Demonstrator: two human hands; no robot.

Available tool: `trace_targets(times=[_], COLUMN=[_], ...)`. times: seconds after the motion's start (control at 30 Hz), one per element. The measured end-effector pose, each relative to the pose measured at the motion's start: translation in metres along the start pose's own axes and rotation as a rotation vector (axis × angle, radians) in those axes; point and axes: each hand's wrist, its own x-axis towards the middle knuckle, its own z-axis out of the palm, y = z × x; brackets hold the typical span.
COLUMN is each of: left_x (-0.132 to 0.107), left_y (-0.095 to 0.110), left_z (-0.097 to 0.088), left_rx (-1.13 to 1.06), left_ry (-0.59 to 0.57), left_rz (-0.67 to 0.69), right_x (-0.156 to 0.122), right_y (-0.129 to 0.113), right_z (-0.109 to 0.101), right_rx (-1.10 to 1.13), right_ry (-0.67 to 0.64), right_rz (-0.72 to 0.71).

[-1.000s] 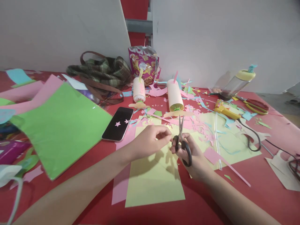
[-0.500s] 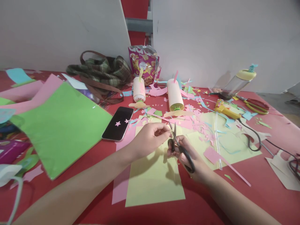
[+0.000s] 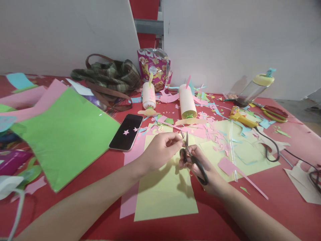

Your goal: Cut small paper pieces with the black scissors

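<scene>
My left hand (image 3: 160, 150) is pinched shut just left of the scissor blades; whatever tiny scrap sits between the fingertips is too small to make out. My right hand (image 3: 203, 169) grips black-handled scissors (image 3: 192, 157), blades slightly apart and pointing up toward the left fingertips. Both hands hover over a pale yellow paper sheet (image 3: 163, 197) lying on the red table (image 3: 276, 207). Pink paper scraps (image 3: 213, 135) are strewn just beyond the hands.
A black phone (image 3: 126, 132) with two pink stars lies left of the hands, beside a large green sheet (image 3: 62, 134). Two paper-wrapped bottles (image 3: 187, 102), a snack bag (image 3: 154, 68), a plaid bag (image 3: 107, 77), a yellow glue gun (image 3: 242, 118), red scissors (image 3: 273, 112) and a water bottle (image 3: 253, 88) sit farther back.
The scissors tilted from upright to leaning left and dropped lower, their blades coming to the left fingertips. The left hand shifted slightly. In the last half second almost nothing moved.
</scene>
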Motion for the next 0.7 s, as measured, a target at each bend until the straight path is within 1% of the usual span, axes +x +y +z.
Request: trace_targets(times=[0.13, 0.37, 0.7], left_x=[-0.0013, -0.004, -0.0039], left_y=[0.0018, -0.0013, -0.0019], left_z=[0.0029, 0.0087, 0.0091], left_rx=[-0.003, -0.054, -0.069], left_ry=[0.014, 0.059, 0.056], left_rz=[-0.002, 0.017, 0.026], right_x=[0.0004, -0.0005, 0.0003], right_y=[0.0008, 0.001, 0.0016], right_z=[0.0003, 0.0007, 0.0001], right_rx=[-0.002, -0.016, -0.007], right_ry=[0.009, 0.022, 0.009], right_rz=[0.004, 0.015, 0.014])
